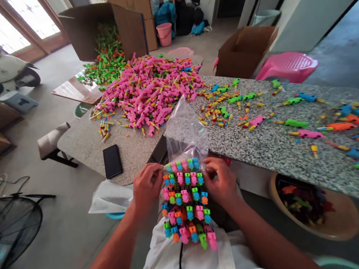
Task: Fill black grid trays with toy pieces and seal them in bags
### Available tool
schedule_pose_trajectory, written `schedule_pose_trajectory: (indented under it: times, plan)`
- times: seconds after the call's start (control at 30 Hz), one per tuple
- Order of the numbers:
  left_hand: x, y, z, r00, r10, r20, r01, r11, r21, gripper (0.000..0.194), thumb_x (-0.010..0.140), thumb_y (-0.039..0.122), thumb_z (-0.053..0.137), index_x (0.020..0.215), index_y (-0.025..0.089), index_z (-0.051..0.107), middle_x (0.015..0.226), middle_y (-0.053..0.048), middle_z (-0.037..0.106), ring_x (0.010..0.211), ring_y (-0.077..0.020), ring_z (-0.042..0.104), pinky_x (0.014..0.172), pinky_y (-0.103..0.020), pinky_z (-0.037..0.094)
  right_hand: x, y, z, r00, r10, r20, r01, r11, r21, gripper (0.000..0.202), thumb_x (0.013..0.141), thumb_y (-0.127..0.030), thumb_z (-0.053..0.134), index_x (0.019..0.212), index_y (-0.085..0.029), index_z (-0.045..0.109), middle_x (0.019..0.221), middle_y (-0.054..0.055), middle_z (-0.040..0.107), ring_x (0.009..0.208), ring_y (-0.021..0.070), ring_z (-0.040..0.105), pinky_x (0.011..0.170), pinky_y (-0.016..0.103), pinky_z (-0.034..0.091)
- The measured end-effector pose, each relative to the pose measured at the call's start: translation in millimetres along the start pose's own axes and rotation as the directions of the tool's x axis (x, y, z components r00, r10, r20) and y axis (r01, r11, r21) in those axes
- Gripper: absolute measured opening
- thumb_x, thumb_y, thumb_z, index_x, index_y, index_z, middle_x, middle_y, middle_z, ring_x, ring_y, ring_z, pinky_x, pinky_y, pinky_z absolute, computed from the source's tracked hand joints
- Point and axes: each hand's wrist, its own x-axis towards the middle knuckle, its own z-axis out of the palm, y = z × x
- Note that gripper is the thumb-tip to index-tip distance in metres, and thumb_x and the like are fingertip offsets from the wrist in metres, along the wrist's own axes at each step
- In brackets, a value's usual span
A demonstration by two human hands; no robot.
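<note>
Rows of small toys (189, 214) in pink, green, blue and orange lie stacked over my lap, their ends facing me. A clear plastic bag (185, 127) extends from the top row onto the counter edge. My left hand (146, 184) is closed, pinching the bag's edge at the left end of the top row. On the other side, my right hand (221, 181) pinches the opposite edge, fingers curled close to the toys. How far the bag reaches around the rows is hard to see.
A heap of pink toys (151, 90) covers the far tabletop, with green ones (105, 52) spilling from a cardboard box (130, 29). A black phone (112, 161) lies to the left. Loose toys (357, 115) scatter along the granite counter (267, 154). Below it stands a tan basin (343, 219).
</note>
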Motion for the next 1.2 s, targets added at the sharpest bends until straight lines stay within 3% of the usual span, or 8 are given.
schedule_pose_trajectory:
  times: [0.1, 0.23, 0.57, 0.8, 1.07, 1.2]
  plan:
    - [-2.3, 6.8, -6.6, 0.999, -0.007, 0.041, 0.009, 0.998, -0.057, 0.007, 0.099, 0.024, 0.061, 0.100, 0.022, 0.068, 0.097, -0.003, 0.074, 0.084, -0.0135, 0.068, 0.078, -0.025, 0.054, 4.0, -11.5, -12.7, 0.996, -0.083, 0.021, 0.082, 0.995, 0.050, 0.010, 0.097, -0.023, 0.063, 0.106, -0.022, 0.064, 0.118, 0.010, 0.069, 0.099, 0.0203, 0.068, 0.084, 0.037, 0.058]
    - [-4.6, 17.1, -14.8, 0.993, 0.076, 0.094, -0.062, 0.987, -0.149, 0.004, 0.098, 0.019, 0.062, 0.098, 0.022, 0.063, 0.099, -0.005, 0.072, 0.088, -0.0146, 0.069, 0.081, -0.027, 0.054, 5.0, -28.8, -27.4, 0.995, -0.094, 0.033, 0.091, 0.993, 0.076, 0.013, 0.095, -0.018, 0.062, 0.106, -0.023, 0.067, 0.113, 0.009, 0.067, 0.100, 0.0211, 0.067, 0.085, 0.038, 0.058]
    - [-23.6, 35.3, -29.2, 0.960, 0.239, 0.147, -0.196, 0.945, -0.261, 0.017, 0.092, 0.009, 0.067, 0.102, 0.022, 0.065, 0.100, -0.007, 0.070, 0.091, -0.0166, 0.068, 0.081, -0.030, 0.056, -30.1, -33.7, -50.5, 0.951, -0.307, -0.012, 0.306, 0.949, -0.074, 0.037, 0.089, -0.008, 0.070, 0.121, -0.026, 0.067, 0.111, 0.007, 0.070, 0.098, 0.0199, 0.072, 0.083, 0.033, 0.063]
    - [-26.6, 33.9, -35.3, 0.962, 0.177, 0.206, -0.079, 0.909, -0.409, 0.012, 0.093, 0.009, 0.069, 0.099, 0.020, 0.068, 0.101, -0.009, 0.069, 0.091, -0.0171, 0.067, 0.081, -0.030, 0.056, -28.3, -52.5, -63.8, 0.928, -0.373, 0.024, 0.374, 0.926, -0.061, 0.027, 0.092, -0.008, 0.068, 0.115, -0.022, 0.064, 0.105, 0.007, 0.070, 0.088, 0.0160, 0.072, 0.074, 0.028, 0.063]
    - [-25.1, 33.1, -57.5, 0.893, 0.306, 0.331, -0.190, 0.921, -0.339, 0.028, 0.090, -0.001, 0.067, 0.109, 0.019, 0.069, 0.108, -0.010, 0.071, 0.098, -0.0166, 0.071, 0.085, -0.027, 0.058, -33.4, -57.4, -71.5, 0.927, -0.354, 0.128, 0.357, 0.934, -0.006, 0.020, 0.094, -0.011, 0.067, 0.112, -0.020, 0.065, 0.104, 0.007, 0.070, 0.089, 0.0159, 0.072, 0.073, 0.028, 0.060]
    - [-26.2, 41.7, -62.6, 0.881, 0.369, 0.294, -0.301, 0.919, -0.253, 0.032, 0.085, -0.004, 0.069, 0.108, 0.018, 0.068, 0.103, -0.009, 0.073, 0.098, -0.0180, 0.071, 0.088, -0.030, 0.059, -39.1, -69.9, -73.7, 0.960, -0.256, 0.112, 0.261, 0.965, -0.035, 0.018, 0.093, -0.010, 0.067, 0.108, -0.020, 0.066, 0.101, 0.007, 0.068, 0.088, 0.0160, 0.071, 0.076, 0.028, 0.060]
